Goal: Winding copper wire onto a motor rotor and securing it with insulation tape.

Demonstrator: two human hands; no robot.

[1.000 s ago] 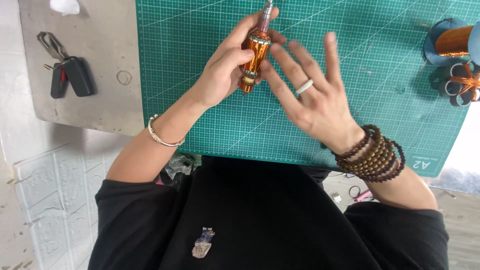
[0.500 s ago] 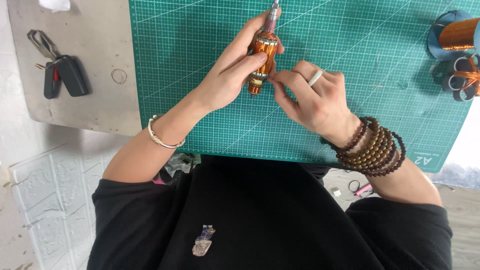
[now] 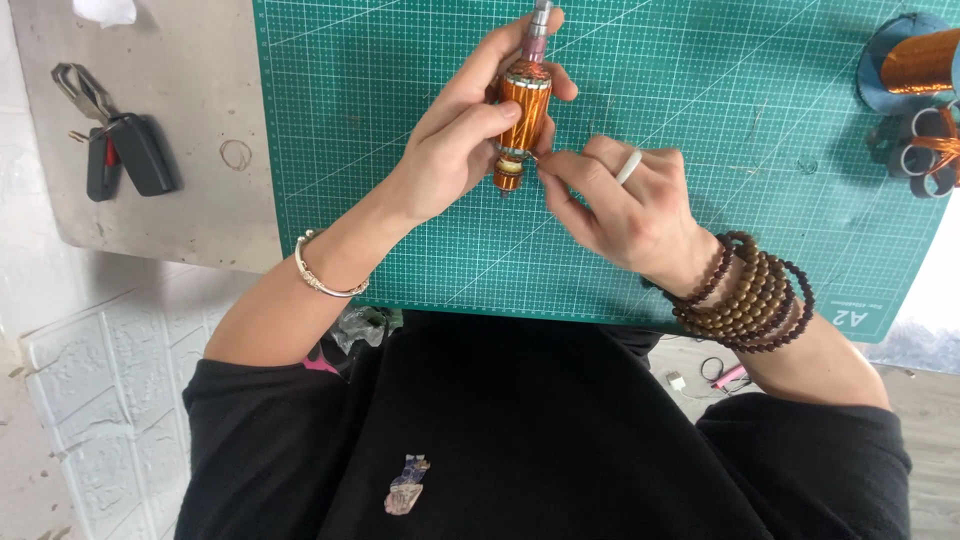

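While your left hand (image 3: 455, 150) grips the copper-wound motor armature (image 3: 524, 110) at upper centre over the green cutting mat (image 3: 400, 80), your right hand (image 3: 620, 205) pinches closed at its lower end.

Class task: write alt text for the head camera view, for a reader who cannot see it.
A left hand holds a copper-wound motor rotor above a green cutting mat, while the right hand pinches at its lower end. Car keys lie to the left.
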